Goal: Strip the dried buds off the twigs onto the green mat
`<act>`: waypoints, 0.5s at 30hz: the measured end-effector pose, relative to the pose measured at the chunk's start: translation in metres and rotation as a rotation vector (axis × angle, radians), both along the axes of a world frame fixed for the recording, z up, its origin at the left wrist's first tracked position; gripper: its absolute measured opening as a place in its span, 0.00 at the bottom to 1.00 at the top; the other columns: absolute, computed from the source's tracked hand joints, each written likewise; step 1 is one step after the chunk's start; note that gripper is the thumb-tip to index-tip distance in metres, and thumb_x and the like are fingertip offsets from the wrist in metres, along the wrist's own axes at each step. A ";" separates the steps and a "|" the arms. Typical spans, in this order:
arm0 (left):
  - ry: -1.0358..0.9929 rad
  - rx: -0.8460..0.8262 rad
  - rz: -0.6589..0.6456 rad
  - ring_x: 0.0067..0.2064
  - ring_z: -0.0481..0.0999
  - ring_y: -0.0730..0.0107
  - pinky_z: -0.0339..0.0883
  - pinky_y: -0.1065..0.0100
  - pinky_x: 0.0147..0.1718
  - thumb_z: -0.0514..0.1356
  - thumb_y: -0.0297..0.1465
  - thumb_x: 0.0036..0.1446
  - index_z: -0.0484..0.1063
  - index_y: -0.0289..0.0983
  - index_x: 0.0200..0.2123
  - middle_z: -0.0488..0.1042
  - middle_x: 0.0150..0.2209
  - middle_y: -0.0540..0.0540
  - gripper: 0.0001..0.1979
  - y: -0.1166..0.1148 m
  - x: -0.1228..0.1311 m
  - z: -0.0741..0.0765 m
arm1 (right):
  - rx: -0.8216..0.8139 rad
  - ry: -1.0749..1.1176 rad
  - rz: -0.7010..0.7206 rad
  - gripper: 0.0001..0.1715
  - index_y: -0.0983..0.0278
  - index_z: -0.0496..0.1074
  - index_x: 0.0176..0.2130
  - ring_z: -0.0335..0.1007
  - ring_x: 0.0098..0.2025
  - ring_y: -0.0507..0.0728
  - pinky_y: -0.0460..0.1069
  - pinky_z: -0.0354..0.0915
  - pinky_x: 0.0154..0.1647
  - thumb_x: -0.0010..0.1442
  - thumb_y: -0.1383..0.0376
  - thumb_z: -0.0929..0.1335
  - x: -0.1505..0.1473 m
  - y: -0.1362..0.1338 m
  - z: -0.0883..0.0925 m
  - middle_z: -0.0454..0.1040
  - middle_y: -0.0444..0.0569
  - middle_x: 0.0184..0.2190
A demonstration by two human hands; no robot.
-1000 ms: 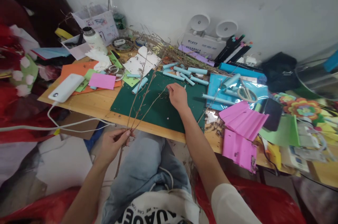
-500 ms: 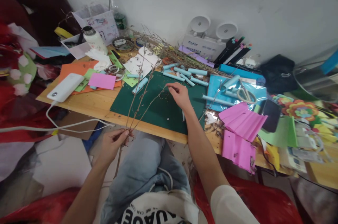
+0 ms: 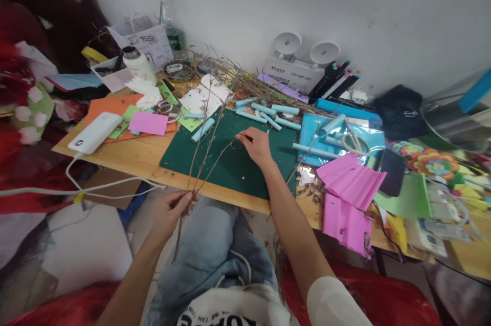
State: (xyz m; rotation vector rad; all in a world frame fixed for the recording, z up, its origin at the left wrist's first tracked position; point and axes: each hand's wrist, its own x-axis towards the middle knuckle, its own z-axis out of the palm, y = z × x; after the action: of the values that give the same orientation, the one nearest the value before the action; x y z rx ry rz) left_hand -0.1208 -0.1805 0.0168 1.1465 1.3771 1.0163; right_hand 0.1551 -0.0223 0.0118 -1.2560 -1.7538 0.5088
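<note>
A branching dry twig [image 3: 202, 161] rises from my left hand [image 3: 171, 212], whose thumb and fingers pinch its stem just off the table's front edge. Its thin lower end hangs down over my lap. Over the dark green cutting mat [image 3: 245, 182], my right hand [image 3: 254, 146] pinches the tip of the twig's rightmost side shoot. The other shoots stand up past the mat's far left corner. Beyond my right hand lie several light blue paper rolls [image 3: 264, 108], and another blue roll [image 3: 203, 130] lies behind the twig.
A pile of dry branches [image 3: 245, 78] runs along the wall. Scissors [image 3: 356, 140] and blue rolls rest on a blue plastic packet [image 3: 307, 126] at the right, near folded pink paper [image 3: 351, 177]. At the left are a white power bank [image 3: 95, 133] and a white bottle [image 3: 138, 66].
My right hand has moved slightly left and towards me, still pinching the side shoot. My left hand keeps hold of the stem. The view has shifted a little.
</note>
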 end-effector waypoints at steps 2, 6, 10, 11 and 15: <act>0.018 0.007 -0.005 0.20 0.67 0.77 0.64 0.72 0.21 0.64 0.40 0.53 0.81 0.31 0.34 0.78 0.25 0.44 0.16 0.000 0.001 0.002 | 0.029 -0.001 0.019 0.14 0.62 0.76 0.28 0.72 0.33 0.55 0.49 0.65 0.37 0.62 0.60 0.68 0.001 0.001 -0.001 0.75 0.48 0.28; 0.020 0.011 0.001 0.20 0.67 0.77 0.64 0.72 0.20 0.64 0.39 0.53 0.81 0.31 0.35 0.78 0.26 0.44 0.16 -0.001 0.000 0.003 | 0.012 0.019 0.097 0.13 0.62 0.77 0.32 0.73 0.37 0.56 0.50 0.67 0.41 0.64 0.62 0.65 0.002 0.001 0.000 0.77 0.50 0.33; 0.023 0.011 0.011 0.20 0.68 0.77 0.64 0.72 0.21 0.64 0.39 0.53 0.81 0.31 0.34 0.79 0.27 0.44 0.15 -0.003 -0.001 0.001 | 0.041 -0.017 0.065 0.13 0.62 0.76 0.35 0.72 0.38 0.55 0.50 0.66 0.42 0.65 0.66 0.63 0.000 -0.001 0.002 0.76 0.50 0.34; 0.032 0.011 0.008 0.20 0.68 0.76 0.65 0.72 0.21 0.64 0.39 0.53 0.81 0.31 0.34 0.78 0.26 0.44 0.15 -0.003 0.000 0.001 | 0.046 -0.032 0.050 0.13 0.62 0.76 0.35 0.72 0.37 0.55 0.50 0.66 0.41 0.65 0.66 0.62 0.000 -0.002 0.002 0.76 0.49 0.34; 0.060 0.010 -0.014 0.21 0.69 0.76 0.64 0.73 0.21 0.64 0.38 0.54 0.81 0.31 0.33 0.77 0.23 0.45 0.14 -0.006 0.001 0.000 | 0.047 -0.057 -0.001 0.12 0.63 0.75 0.34 0.70 0.34 0.54 0.49 0.65 0.37 0.64 0.65 0.63 0.001 -0.003 0.003 0.75 0.49 0.33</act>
State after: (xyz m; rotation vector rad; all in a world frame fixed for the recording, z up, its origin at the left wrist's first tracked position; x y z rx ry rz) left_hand -0.1197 -0.1868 0.0169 1.2006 1.4109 0.9870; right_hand 0.1556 -0.0255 0.0145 -1.2498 -1.8023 0.4326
